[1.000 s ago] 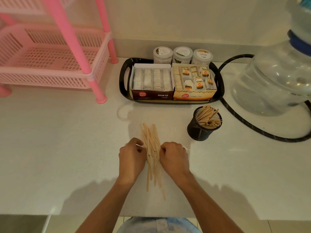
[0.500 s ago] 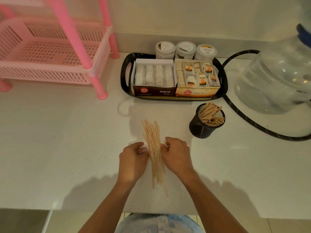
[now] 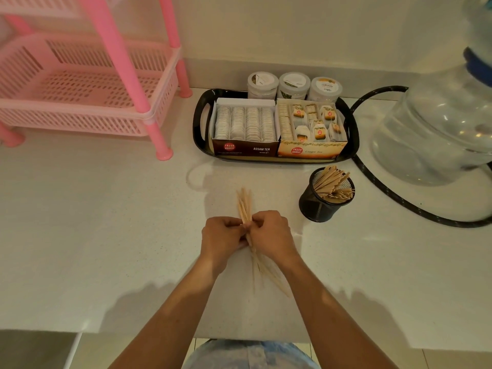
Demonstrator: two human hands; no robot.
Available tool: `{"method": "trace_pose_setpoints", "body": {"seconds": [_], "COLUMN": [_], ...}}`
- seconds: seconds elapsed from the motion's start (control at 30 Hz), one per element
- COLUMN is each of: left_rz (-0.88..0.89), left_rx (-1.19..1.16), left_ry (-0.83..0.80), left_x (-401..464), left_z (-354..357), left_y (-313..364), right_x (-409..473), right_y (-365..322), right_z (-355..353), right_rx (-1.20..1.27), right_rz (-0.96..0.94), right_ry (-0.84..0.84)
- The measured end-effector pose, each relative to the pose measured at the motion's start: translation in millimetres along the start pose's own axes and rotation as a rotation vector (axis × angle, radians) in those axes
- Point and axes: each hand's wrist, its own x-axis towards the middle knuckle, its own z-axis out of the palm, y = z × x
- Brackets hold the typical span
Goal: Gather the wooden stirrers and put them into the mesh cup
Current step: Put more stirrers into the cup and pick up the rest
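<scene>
At the far left of the counter (image 3: 80, 222) stands a pink rack (image 3: 87, 102), which has no part in the task.

In the middle, the left hand (image 3: 221, 237) and the right hand (image 3: 269, 235) are pressed together around one bundle of wooden stirrers (image 3: 246, 206). The bundle lies along the counter, pointing away from the person. Its far ends stand out beyond the fingers in a tight group, and its near ends fan out loosely toward the body, between the two forearms. The grip of both hands is narrow: the fingers are curled in and holding the bundle from both sides, knuckles up. I cannot tell if the bundle is lifted or rests on the counter.

Behind the hands is a black tray (image 3: 202, 123) with two boxes of tea bags and three small jars behind them.

To the right of the hands, well apart from them, is the mesh cup (image 3: 316, 206). It stands upright and already has many stirrers inside, leaning to the right. So I judge that a part of the task is done. What is left is this last bundle: to even the loose near ends, lift it and carry it right to the cup. No other loose stirrers show on the counter.

At the far right are a black hose (image 3: 386, 193) and a large water bottle (image 3: 431, 134).
</scene>
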Motion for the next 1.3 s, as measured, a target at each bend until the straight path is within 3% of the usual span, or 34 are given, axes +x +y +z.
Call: {"method": "trace_pose_setpoints", "body": {"seconds": [0.43,0.77,1.03,1.3], "left_rz": [0.155,0.263,0.419,0.474], "left_rx": [-0.014,0.087,0.244,0.158], "left_ry": [-0.046,0.058,0.135,0.171], "left_x": [-1.8,1.7,-0.6,-2.8], "left_z": [5.5,12.2,17.7,16.5], "left_y": [3.1,6.1,5.1,3.7], "right_x": [3.6,2.5,7.7,18.8], "right_y": [10.0,8.5,9.6,12.7], "right_z": [-9.5,-10.1,-9.8,-4.7], "right_rx": [0.529,0.854,1.012,1.029], "right_rz": [0.115,0.201,0.248,0.251], "right_ry": [-0.105,-0.140,-0.141,-0.054]}}
